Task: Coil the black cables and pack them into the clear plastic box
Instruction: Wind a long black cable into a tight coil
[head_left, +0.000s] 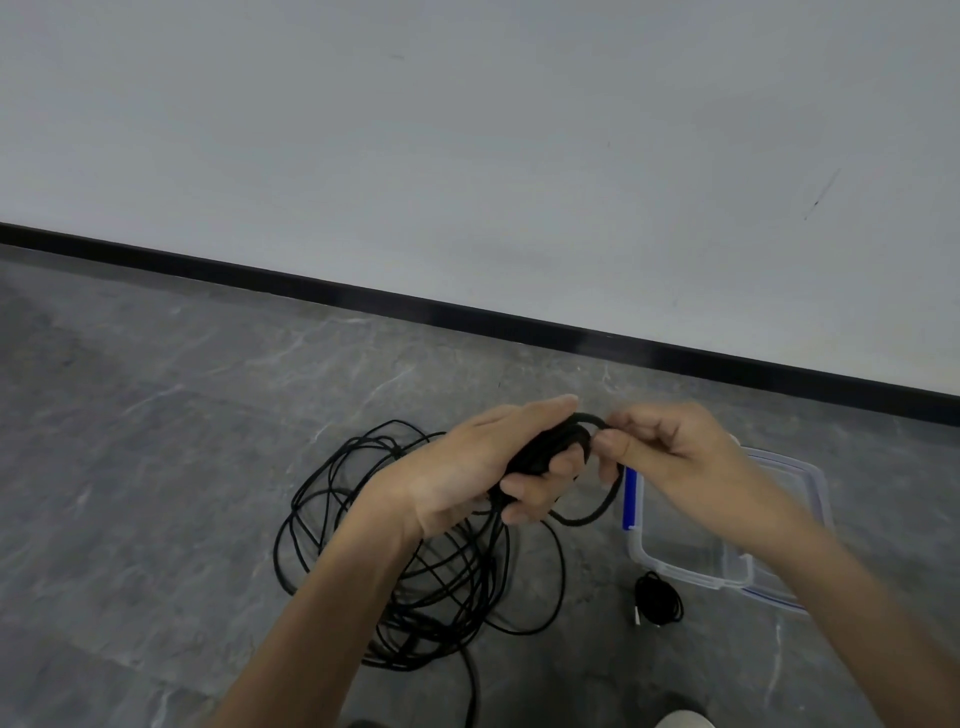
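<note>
Currently: left hand (467, 467) holds a small black bundle of cable (545, 449) above the floor, fingers curled round it. Right hand (670, 447) pinches the bundle's top loop between thumb and fingertips. A loose tangle (415, 566) lies on the floor beneath. The clear plastic box (675, 571) sits to the right, with one finished coil (658, 603) just outside it.

Risks: the tangle's crossed loops may snag or knot as slack is drawn up. If the left hand's grip slackens, the wraps will likely spring open.

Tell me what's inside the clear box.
No cable shows inside the box; its visible bottom looks bare. The right forearm covers the far right part, so that stays unseen.
</note>
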